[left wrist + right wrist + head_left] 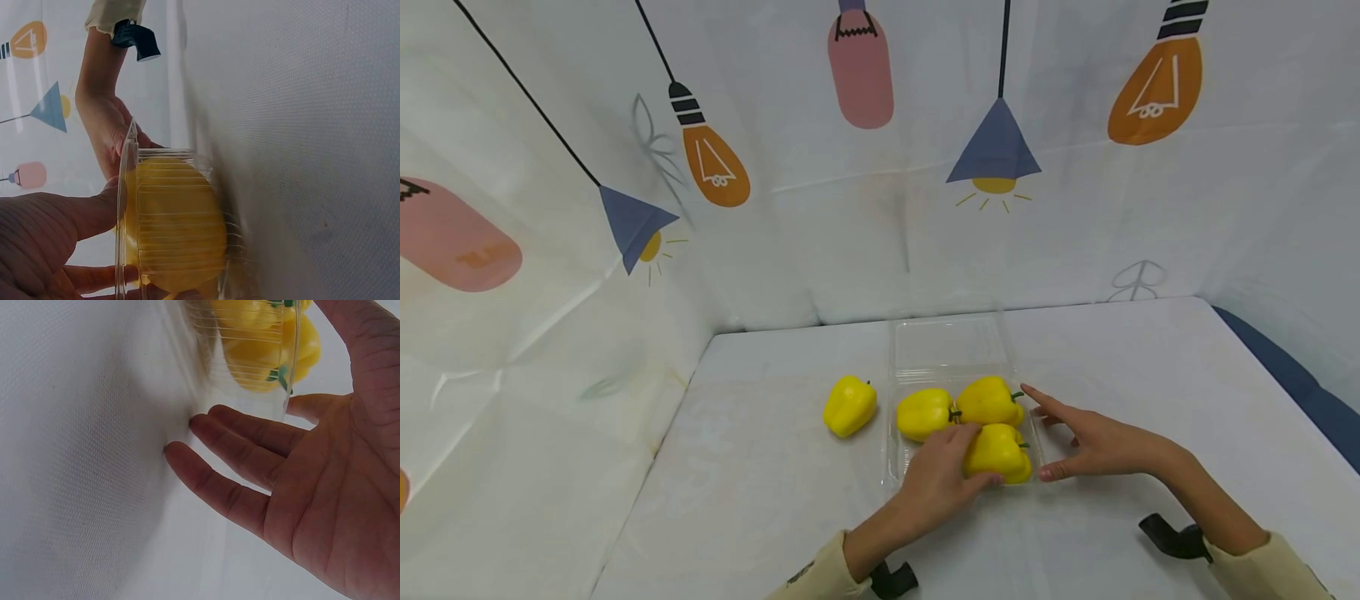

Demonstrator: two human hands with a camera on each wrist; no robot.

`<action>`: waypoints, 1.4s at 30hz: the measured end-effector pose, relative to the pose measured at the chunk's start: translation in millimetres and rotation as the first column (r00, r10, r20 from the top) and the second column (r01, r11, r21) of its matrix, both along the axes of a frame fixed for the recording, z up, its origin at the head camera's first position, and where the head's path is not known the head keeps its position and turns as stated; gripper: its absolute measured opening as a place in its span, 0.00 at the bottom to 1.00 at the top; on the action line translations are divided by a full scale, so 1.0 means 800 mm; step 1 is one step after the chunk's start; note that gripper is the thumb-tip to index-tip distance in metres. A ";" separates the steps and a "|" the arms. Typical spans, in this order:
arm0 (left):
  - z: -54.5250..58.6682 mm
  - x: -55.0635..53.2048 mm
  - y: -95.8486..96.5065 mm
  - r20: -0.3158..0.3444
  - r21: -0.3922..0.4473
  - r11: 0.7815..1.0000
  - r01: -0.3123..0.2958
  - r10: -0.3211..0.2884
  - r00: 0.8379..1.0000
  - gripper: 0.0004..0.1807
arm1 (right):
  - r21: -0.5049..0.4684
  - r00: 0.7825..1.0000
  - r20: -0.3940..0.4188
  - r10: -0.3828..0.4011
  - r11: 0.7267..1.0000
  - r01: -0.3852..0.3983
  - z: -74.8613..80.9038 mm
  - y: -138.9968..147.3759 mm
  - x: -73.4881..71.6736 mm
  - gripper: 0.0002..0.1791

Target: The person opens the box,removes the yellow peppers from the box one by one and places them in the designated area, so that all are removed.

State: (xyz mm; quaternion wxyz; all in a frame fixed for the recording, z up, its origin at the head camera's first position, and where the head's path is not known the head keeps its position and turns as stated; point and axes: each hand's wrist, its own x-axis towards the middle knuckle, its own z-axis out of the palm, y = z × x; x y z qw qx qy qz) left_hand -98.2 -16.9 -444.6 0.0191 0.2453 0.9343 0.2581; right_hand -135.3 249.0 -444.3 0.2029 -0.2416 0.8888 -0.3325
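A clear plastic clamshell box (895, 467) lies with its lid (951, 343) folded back. Inside are three yellow bell peppers with green stems: one at the left (925, 414), one at the back right (988, 402), one at the front right (998, 452). Reaching over the near side, my left hand (938, 465) holds the front pepper between thumb and fingers. Through the ribbed wall in the left wrist view, a pepper (181, 225) shows. My right hand (1105, 442) is beside the box's right side, fingers spread; its palm (337, 506) holds nothing in the right wrist view.
Left of the box, a fourth-like single yellow bell pepper (850, 406) lies on the white table (760, 467). Behind the table hangs a white curtain (820, 233) printed with lamps and bulbs. Dark blue fabric (1285, 367) borders the table's right edge.
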 end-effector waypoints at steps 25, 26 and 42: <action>-0.004 -0.006 0.002 0.022 0.022 1.000 0.009 -0.009 1.000 0.33 | 0.004 1.000 -0.015 0.001 1.000 -0.001 -0.004 0.001 0.000 0.59; -0.005 -0.006 0.002 0.021 0.025 1.000 0.008 -0.009 1.000 0.33 | 0.007 1.000 -0.015 0.000 1.000 0.000 -0.004 0.001 0.000 0.59; -0.003 -0.009 0.000 0.107 0.160 0.987 -0.010 -0.008 0.994 0.31 | -0.012 1.000 -0.010 0.011 1.000 -0.011 -0.003 0.004 -0.001 0.59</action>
